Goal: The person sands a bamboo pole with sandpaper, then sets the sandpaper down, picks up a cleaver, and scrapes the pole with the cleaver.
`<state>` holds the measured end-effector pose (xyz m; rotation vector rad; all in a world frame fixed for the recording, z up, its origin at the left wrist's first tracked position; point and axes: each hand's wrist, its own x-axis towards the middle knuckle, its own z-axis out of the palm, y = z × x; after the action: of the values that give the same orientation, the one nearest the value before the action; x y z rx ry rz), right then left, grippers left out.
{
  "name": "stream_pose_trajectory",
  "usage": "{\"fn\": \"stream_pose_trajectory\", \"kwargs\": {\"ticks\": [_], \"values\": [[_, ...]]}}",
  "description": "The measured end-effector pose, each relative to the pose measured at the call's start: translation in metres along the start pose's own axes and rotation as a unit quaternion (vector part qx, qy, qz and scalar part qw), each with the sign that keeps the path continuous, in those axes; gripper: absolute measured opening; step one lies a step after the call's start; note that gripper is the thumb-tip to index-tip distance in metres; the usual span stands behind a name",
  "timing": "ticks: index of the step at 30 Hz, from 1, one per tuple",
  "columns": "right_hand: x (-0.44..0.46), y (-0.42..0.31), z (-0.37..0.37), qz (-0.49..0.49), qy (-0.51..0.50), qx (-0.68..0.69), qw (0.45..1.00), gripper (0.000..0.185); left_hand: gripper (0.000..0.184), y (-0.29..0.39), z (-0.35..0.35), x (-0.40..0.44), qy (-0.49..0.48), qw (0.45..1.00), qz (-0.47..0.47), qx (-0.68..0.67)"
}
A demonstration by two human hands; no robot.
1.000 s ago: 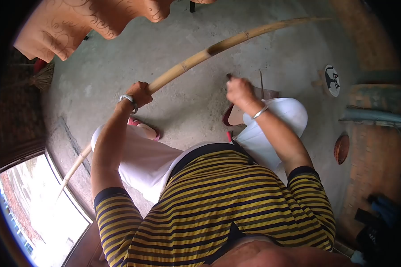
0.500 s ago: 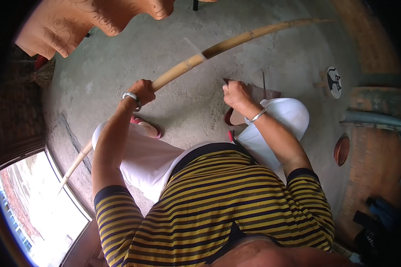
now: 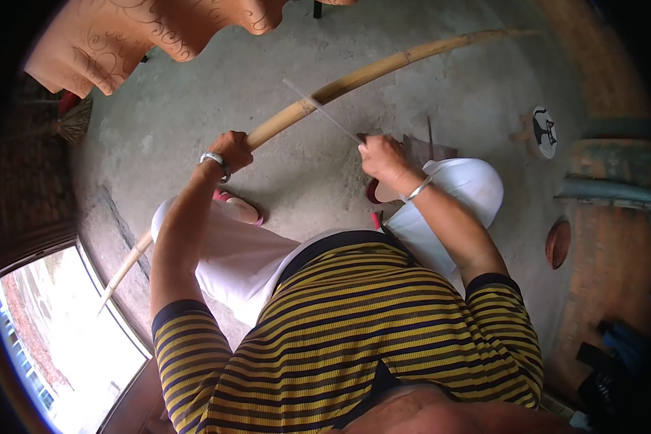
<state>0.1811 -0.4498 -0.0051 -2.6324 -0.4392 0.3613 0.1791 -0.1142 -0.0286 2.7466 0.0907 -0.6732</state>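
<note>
A long bamboo pole [image 3: 369, 71] crosses the view from the lower left, over my thigh, to the upper right. My left hand [image 3: 231, 151] is wrapped round it, with a silver bracelet at the wrist. In my right hand [image 3: 382, 155] is the handle of a knife [image 3: 329, 116] with a long thin blade. The blade lies across the pole, where the pale yellow surface meets a darker brown stretch. Its tip points to the upper left, past the pole.
An orange patterned cloth [image 3: 116, 43] hangs at the upper left, near a straw broom [image 3: 74, 121]. On the right are a round cat plaque [image 3: 544, 132], a woven basket [image 3: 558, 244] and a grey pipe [image 3: 606, 189]. A thin upright rod [image 3: 430, 130] stands beyond my knee.
The knife blade, blurred before, now shows clearly across the pole. The brown stretch reaches further towards my left hand. My right hand has shifted slightly left and down.
</note>
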Motion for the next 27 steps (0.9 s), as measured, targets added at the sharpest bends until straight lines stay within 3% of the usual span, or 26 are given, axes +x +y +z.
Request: {"fn": "stream_pose_trajectory", "kwargs": {"ticks": [3, 5, 6, 10, 11, 12, 13, 15, 19, 21, 22, 25, 27], "values": [[0.011, 0.029, -0.021, 0.091, 0.039, 0.051, 0.994, 0.027, 0.027, 0.006, -0.006, -0.009, 0.013, 1.000, -0.021, -0.003], [0.021, 0.055, -0.030, 0.128, 0.105, 0.131, 0.977, 0.028, 0.027, 0.006, -0.007, -0.012, 0.015, 1.000, -0.019, -0.004], [0.023, 0.052, -0.034, 0.130, 0.145, 0.106, 0.975, 0.024, 0.026, 0.007, -0.007, -0.012, 0.016, 1.000, -0.016, -0.005], [0.010, 0.025, 0.006, 0.048, 0.099, -0.028, 0.994, 0.011, 0.026, 0.003, -0.003, -0.009, 0.014, 1.000, -0.016, -0.001], [0.009, 0.038, 0.034, -0.070, 0.050, -0.045, 0.995, 0.010, 0.026, -0.001, 0.002, -0.005, 0.028, 1.000, -0.013, 0.004], [-0.008, -0.009, 0.008, -0.032, 0.013, 0.018, 0.999, 0.012, 0.026, -0.004, 0.006, -0.002, 0.041, 0.999, -0.010, 0.008], [-0.008, -0.002, 0.022, -0.089, 0.012, 0.040, 0.995, 0.014, 0.026, -0.007, 0.008, -0.002, 0.053, 0.998, 0.010, -0.014], [-0.008, -0.003, 0.004, -0.042, -0.034, 0.033, 0.998, 0.018, 0.027, -0.013, 0.011, -0.006, 0.074, 0.994, 0.048, -0.057], [0.022, 0.075, -0.032, 0.042, 0.060, 0.099, 0.992, 0.035, 0.027, -0.018, -0.006, -0.012, -0.010, 0.988, 0.065, -0.140], [0.032, 0.076, -0.073, 0.187, 0.105, 0.270, 0.939, 0.026, 0.028, -0.023, -0.016, -0.016, -0.045, 0.977, 0.052, -0.202], [0.043, 0.091, -0.079, 0.199, 0.150, 0.347, 0.904, 0.023, 0.030, -0.027, -0.017, -0.016, -0.040, 0.981, 0.069, -0.179], [0.056, 0.114, -0.107, 0.226, 0.183, 0.262, 0.920, 0.020, 0.031, -0.031, -0.021, -0.022, -0.076, 0.976, 0.065, -0.193], [0.054, 0.109, -0.093, 0.153, 0.226, 0.040, 0.961, 0.017, 0.030, -0.032, -0.021, -0.022, -0.066, 0.978, 0.066, -0.184]]}}
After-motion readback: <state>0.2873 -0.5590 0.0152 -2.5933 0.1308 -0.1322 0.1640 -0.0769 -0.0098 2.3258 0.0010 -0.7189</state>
